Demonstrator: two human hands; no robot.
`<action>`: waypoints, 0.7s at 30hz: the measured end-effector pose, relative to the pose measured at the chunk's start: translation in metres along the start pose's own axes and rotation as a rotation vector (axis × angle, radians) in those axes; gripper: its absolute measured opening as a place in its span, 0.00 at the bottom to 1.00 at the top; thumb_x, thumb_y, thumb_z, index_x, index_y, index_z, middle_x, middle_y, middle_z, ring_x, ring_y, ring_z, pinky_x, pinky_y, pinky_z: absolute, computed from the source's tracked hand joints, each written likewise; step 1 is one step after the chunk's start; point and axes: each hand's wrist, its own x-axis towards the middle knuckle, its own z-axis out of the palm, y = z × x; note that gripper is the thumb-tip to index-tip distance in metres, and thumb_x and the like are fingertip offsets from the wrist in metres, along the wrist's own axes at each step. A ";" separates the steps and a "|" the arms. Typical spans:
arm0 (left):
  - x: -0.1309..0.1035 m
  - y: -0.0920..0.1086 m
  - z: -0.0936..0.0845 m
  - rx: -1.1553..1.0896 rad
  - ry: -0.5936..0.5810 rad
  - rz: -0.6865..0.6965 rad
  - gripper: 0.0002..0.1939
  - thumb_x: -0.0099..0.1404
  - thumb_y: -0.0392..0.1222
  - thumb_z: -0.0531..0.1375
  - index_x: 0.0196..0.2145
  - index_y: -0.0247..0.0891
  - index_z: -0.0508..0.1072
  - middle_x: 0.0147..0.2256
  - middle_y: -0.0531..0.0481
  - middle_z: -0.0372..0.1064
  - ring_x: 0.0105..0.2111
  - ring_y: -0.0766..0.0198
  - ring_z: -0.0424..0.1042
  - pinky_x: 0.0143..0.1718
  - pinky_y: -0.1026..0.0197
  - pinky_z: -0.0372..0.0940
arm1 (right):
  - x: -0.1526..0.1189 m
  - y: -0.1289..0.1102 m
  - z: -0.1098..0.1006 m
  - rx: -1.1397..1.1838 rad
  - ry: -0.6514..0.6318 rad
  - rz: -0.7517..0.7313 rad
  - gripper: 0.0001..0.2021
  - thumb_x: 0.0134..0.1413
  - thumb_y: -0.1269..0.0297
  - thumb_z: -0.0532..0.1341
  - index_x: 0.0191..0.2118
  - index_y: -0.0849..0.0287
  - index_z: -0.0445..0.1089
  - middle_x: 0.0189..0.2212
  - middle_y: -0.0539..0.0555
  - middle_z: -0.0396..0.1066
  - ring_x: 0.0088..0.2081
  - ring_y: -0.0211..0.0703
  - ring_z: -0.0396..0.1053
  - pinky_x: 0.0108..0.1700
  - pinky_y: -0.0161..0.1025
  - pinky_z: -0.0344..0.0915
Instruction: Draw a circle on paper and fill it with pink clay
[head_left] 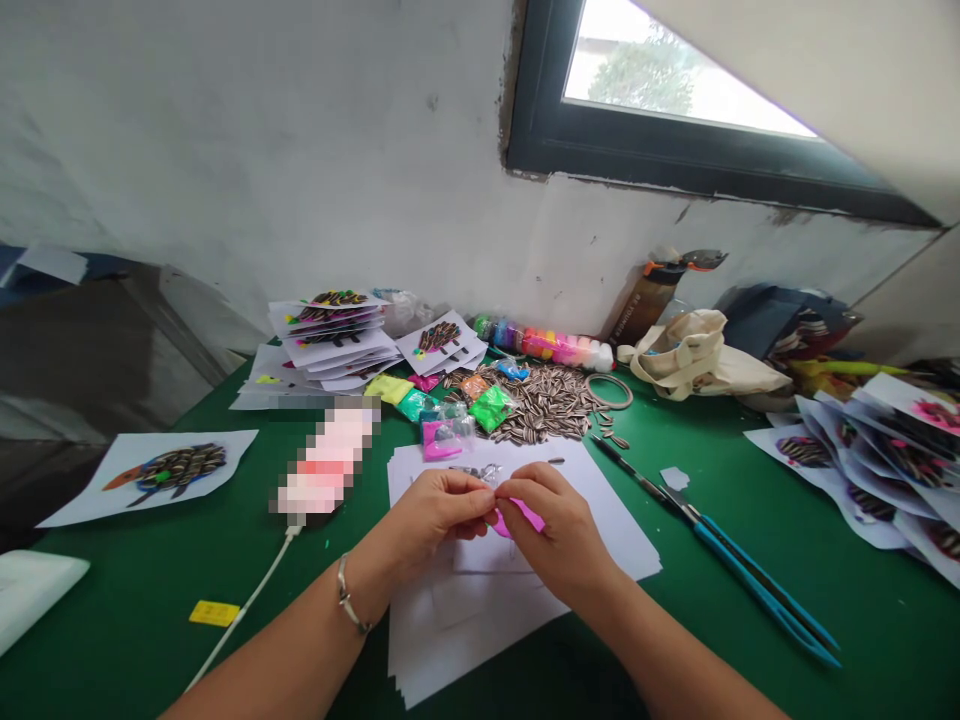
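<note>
Over a stack of white paper, my left hand and my right hand meet with their fingertips pinched together. Pink clay shows between and below the fingers, and my right hand is closed on it. Clear crinkled plastic sits just behind the fingertips. What the left fingertips grip is too small to make out. Just beyond the paper lie a pink clay packet, a green packet and a heap of striped sunflower seeds.
Blue tweezers and a dark pen-like tool lie at the right. Seed pictures are stacked at back left and far right. A bottle and cloth bag stand behind. A white cable runs at left.
</note>
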 end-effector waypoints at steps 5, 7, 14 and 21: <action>0.000 0.000 0.000 -0.031 0.005 -0.021 0.12 0.52 0.47 0.69 0.27 0.34 0.77 0.25 0.50 0.72 0.25 0.69 0.65 0.30 0.65 0.58 | 0.001 -0.001 -0.001 0.043 -0.022 0.021 0.08 0.57 0.72 0.58 0.36 0.56 0.75 0.33 0.53 0.69 0.36 0.41 0.68 0.38 0.38 0.65; 0.000 0.001 0.000 -0.040 -0.005 -0.033 0.12 0.52 0.47 0.69 0.27 0.34 0.78 0.25 0.49 0.73 0.24 0.69 0.65 0.29 0.65 0.58 | 0.001 -0.001 -0.001 0.050 -0.031 0.033 0.09 0.58 0.72 0.57 0.35 0.56 0.75 0.32 0.53 0.68 0.35 0.40 0.68 0.37 0.37 0.65; 0.001 0.001 0.001 -0.040 -0.017 -0.016 0.12 0.52 0.46 0.69 0.25 0.34 0.77 0.24 0.51 0.71 0.23 0.69 0.64 0.27 0.65 0.56 | 0.000 -0.001 0.000 -0.049 -0.040 0.004 0.09 0.60 0.70 0.56 0.33 0.58 0.72 0.31 0.54 0.67 0.35 0.42 0.66 0.38 0.39 0.63; 0.001 -0.001 0.000 -0.003 -0.032 0.002 0.13 0.54 0.48 0.67 0.26 0.34 0.77 0.25 0.50 0.72 0.25 0.69 0.64 0.29 0.64 0.57 | 0.000 -0.002 0.000 -0.170 -0.054 -0.076 0.12 0.63 0.70 0.53 0.33 0.59 0.72 0.31 0.55 0.67 0.34 0.43 0.64 0.37 0.40 0.61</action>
